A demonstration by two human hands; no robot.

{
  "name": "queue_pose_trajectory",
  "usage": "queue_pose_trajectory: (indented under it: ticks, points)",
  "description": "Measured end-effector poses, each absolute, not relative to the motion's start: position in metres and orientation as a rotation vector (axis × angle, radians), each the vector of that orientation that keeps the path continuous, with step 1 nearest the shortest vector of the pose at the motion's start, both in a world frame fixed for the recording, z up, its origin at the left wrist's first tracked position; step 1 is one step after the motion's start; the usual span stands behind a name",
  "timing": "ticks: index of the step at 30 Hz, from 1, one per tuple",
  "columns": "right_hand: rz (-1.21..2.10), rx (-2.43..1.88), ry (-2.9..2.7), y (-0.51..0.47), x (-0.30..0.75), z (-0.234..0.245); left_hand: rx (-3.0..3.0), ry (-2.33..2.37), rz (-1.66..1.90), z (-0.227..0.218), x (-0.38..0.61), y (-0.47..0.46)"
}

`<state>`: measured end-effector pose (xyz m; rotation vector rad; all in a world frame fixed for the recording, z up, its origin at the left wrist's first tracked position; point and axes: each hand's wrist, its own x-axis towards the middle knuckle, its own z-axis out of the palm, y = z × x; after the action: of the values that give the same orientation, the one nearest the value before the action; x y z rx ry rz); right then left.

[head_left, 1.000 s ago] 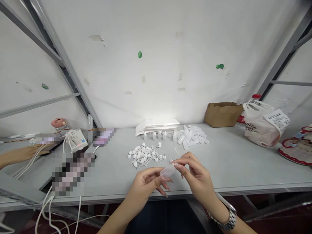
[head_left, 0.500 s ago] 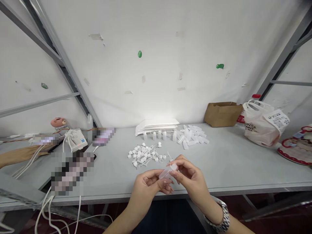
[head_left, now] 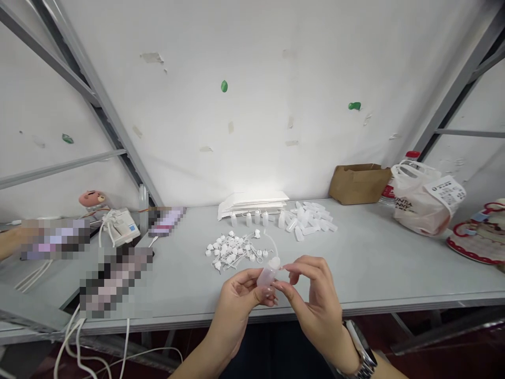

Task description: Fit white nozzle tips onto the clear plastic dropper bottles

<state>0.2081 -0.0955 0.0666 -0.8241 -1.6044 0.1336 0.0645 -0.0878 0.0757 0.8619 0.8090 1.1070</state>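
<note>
A translucent plastic bottle (head_left: 266,276) sits gripped in the curled left hand (head_left: 235,310), the right hand (head_left: 315,300) pinching narrowly at its neck.

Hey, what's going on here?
A person is holding a small translucent plastic bottle with their left hand and right hand, just above a grey table. Beyond the hands lie a heap of white plastic caps and, further back, a pile of more bottles.
</note>
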Motion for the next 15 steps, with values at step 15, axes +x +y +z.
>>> queue_pose_trajectory:
  ticks: [15]
  points:
    - [-0.123,-0.895,-1.659,-0.0991,0.2024,0.0646,0.913,0.88,1.211,0.071,0.0663,-0.0922]
